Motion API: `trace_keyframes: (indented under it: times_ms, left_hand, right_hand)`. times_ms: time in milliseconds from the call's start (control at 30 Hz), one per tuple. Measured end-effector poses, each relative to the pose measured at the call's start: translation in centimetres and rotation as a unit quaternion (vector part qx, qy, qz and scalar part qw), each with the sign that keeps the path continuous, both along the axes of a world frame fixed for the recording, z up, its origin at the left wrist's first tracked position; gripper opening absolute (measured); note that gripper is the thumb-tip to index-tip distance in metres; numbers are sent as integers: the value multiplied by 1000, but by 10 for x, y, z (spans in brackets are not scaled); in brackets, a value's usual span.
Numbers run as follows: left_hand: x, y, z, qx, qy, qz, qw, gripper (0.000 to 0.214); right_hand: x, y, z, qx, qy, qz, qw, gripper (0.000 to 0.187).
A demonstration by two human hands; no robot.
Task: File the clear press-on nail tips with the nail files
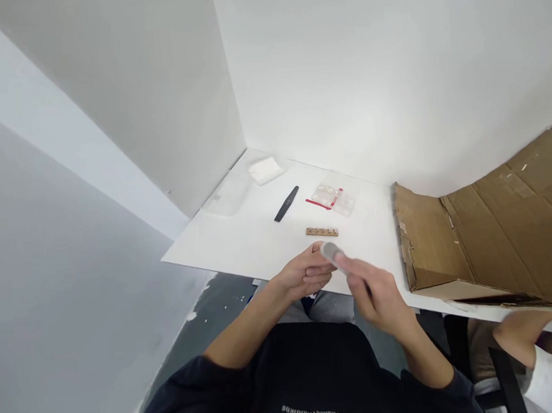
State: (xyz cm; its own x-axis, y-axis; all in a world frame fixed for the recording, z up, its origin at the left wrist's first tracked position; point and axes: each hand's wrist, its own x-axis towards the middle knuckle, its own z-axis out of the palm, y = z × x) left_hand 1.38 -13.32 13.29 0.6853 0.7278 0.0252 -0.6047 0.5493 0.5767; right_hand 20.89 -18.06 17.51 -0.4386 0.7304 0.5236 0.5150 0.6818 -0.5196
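Note:
My left hand (307, 272) is curled in a loose fist at the near edge of the white table (240, 240); what its fingers hold is hidden. My right hand (372, 288) grips a grey file-like strip (331, 253) whose rounded end rests against the left hand's fingertips. Just beyond the hands lies a small brown wooden strip (322, 232) with several small pieces on it. A black nail file (286, 204) lies further back to the left.
A clear zip bag with a red strip (334, 195) and a white folded cloth (264, 169) lie near the back wall. A large open cardboard box (483, 231) fills the table's right side. Another person's arm (526, 328) shows at lower right.

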Motion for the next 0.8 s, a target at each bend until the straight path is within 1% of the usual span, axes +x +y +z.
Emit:
trace_keyframes:
  times_ms: [67, 100, 167, 200, 267, 300, 367, 400, 500, 567, 667, 700, 800]
  left_hand:
    - [-1, -2, -3, -6, -5, 0, 1000, 36]
    - [-1, -2, -4, -8, -8, -1, 1000, 38]
    - [-2, -3, -6, -12, -13, -4, 1000, 40]
    - [-3, -3, -7, -13, -13, -5, 1000, 40]
    - [-3, -3, -8, -14, -9, -10, 1000, 42]
    - [-3, -3, -9, -15, -6, -13, 1000, 42]
    - [-1, -2, -11, -17, -3, -15, 1000, 44]
    - [-1, -2, -11, -18, -1, -15, 1000, 44]
    - [1, 3, -13, -16, 6, -17, 1000, 44]
    - [1, 8, -13, -15, 10, -14, 1000, 43]
    - [-3, 14, -14, -11, 19, 3, 1000, 38]
    - [-4, 16, -15, -9, 21, 6, 1000, 37]
    - [-7, 19, -18, -7, 21, 10, 1000, 36]
  right_hand:
    - [-2, 0, 0, -7, 4, -42, 999, 42]
    - [-3, 0, 1, -6, 7, -37, 999, 42]
    - [-6, 1, 1, 2, -8, 20, 1000, 42]
    - [-8, 1, 1, 8, -9, 22, 1000, 42]
    - [-9, 1, -1, 10, 3, -15, 1000, 44]
    - [-9, 1, -2, 10, 3, -21, 1000, 44]
    - [-9, 1, -4, 4, -8, 5, 1000, 42]
    - [-8, 2, -5, -2, -3, 4, 1000, 42]
    - [-6, 3, -7, -19, 27, -30, 999, 43]
    - [-5, 6, -9, -31, 13, -6, 999, 40]
    - [-5, 10, -12, -51, 21, -42, 998, 40]
    - [-5, 12, -13, -54, 25, -45, 997, 41]
    - [-8, 18, -17, -63, 27, -17, 998, 41]
